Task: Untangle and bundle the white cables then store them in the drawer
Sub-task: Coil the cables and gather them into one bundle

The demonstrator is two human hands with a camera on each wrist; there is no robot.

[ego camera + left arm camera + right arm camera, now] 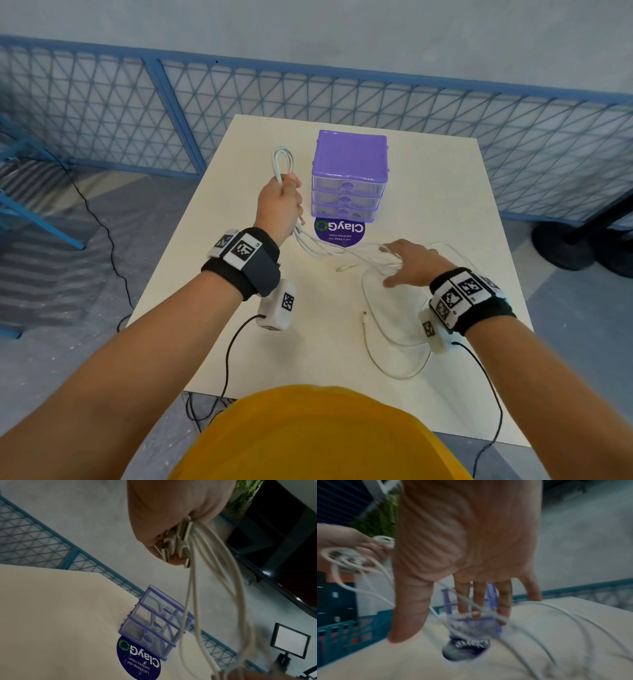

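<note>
Desk (428, 192) first: we stand at a pale cream rectangular top, and towards its far edge sits the small purple plastic chest of three clear drawers (349, 178), all three fronts looking pushed in, with a round dark-blue printed sticker (339, 232) on the surface just in front of it. Between the chest and us lie the thin white charging cables (383, 322), part gathered and part loose: several strands run from our left hand (279, 205) down across the desk to our right, while wide slack loops and a free plug end (364, 313) rest on the surface nearer our body. Our left hand is raised above the desk just left of the chest, fingers curled tight round a folded hank of cable, its loop (282, 161) standing up out of the fist and the connector ends bunched at the bottom of the grip in the left wrist view. Our right hand (412, 262) is flat and spread, fingers straight, pressing on the loose strands without closing on any. We judge that we are midway through the untangle-and-bundle step, with nothing stored yet. Next, we think, the right hand must pick one loose run, draw it free of the crossings and feed it into the left hand's hank; only then does a drawer need pulling open.
</note>
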